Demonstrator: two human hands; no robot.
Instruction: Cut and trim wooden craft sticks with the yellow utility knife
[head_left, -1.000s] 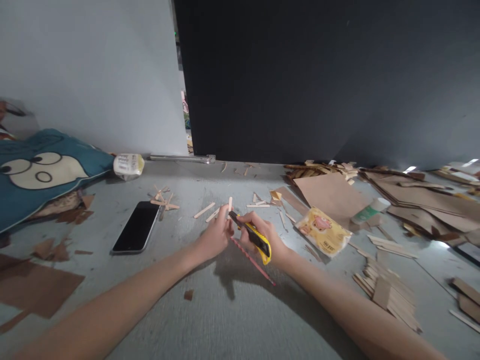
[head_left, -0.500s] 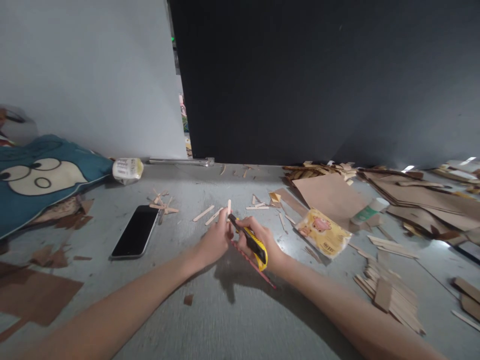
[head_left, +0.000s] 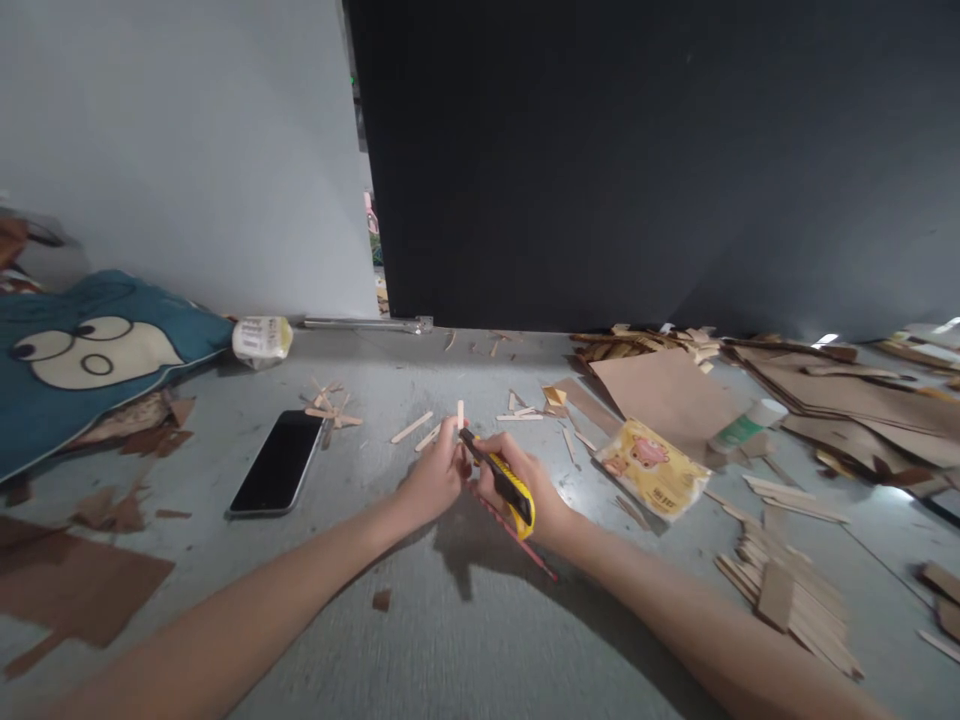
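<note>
Two bare forearms reach in across a gray tabletop and converge, wrists angled inward, at a yellow-and-black utility knife. The right hand wraps the knife's handle, fingers curled, the tool slanting with its front end toward the left hand. Just left of the knife, that left hand bends at the wrist, thumb and fingers pinched together on a pale wooden stick, which juts upright past the fingertips beside the knife's front end. Whether the blade touches the wood cannot be told. A thin pinkish-red rod slants below the knife; what holds it is unclear. Well left of the knife lie a dark-screened phone and a crossed-stick cluster; to its right, a yellow packet and, farther right, a heap of flat strips.
</note>
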